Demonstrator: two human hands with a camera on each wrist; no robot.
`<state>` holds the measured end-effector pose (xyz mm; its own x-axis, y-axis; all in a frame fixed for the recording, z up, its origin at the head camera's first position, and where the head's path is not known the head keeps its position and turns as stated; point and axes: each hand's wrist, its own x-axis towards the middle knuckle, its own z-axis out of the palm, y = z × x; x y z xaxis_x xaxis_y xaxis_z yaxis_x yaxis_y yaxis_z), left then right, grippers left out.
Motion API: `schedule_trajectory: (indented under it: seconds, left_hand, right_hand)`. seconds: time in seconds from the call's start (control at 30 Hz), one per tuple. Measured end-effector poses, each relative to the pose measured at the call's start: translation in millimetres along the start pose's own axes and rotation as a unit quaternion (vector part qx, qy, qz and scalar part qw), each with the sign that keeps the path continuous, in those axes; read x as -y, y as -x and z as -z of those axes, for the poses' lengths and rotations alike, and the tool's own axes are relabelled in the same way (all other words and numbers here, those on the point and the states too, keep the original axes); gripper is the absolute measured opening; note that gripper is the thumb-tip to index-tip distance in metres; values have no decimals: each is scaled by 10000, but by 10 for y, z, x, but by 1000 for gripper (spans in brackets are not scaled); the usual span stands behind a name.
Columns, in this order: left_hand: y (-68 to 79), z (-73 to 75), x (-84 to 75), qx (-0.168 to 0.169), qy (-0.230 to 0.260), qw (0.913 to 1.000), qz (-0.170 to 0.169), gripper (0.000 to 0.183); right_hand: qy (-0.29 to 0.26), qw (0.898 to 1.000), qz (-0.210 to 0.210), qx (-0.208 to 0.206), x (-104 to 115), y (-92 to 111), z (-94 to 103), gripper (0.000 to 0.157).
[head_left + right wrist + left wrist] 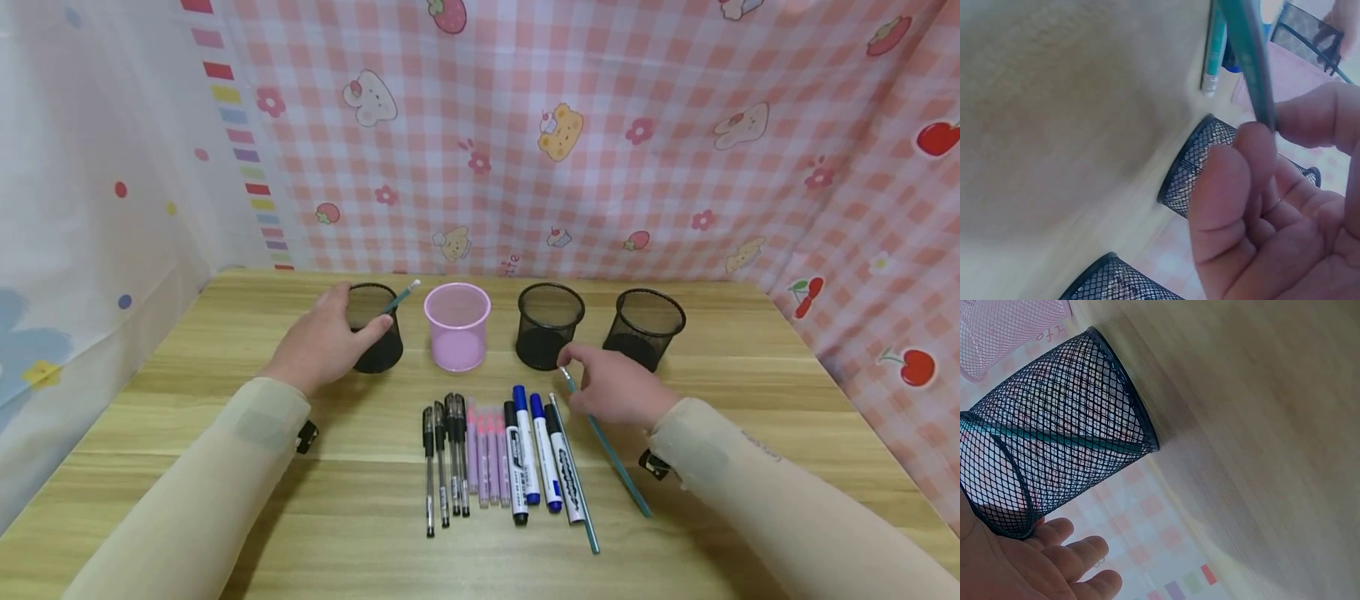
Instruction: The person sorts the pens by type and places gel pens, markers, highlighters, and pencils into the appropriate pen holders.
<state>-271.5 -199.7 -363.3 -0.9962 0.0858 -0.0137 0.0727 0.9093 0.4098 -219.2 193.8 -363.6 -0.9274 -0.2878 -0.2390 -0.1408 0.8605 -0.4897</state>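
In the head view, the right hand point(618, 387), at four o'clock, is pinching a slim teal-green pencil point(611, 450), probably picking it up and needing a steady lift next; the left hand point(322, 340), at nine o'clock, is touching a round black mesh cup point(378, 354); the left wrist view is showing loosely bent fingers point(1088, 550), whether gripping I cannot tell, thumb hidden; the right wrist view is cropping the pencil's far end.

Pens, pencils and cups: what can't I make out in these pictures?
Far-right cup: part of base hidden by the right hand in the head view, cut off by the bottom edge in the right wrist view.
Held pencil: tip shape too small in the head view, cut off by the top edge in the right wrist view.
White markers: small lettering unreadable in the head view.
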Motion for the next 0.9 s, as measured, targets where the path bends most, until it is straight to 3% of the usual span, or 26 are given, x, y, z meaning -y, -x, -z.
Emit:
schedule_trajectory:
  seconds: [0.9]
  left_hand:
    - [-3,10,-7,-6,-26,10000,11,116]
  right_hand:
    - [-822,9877,575,-1200,29,26,133,47]
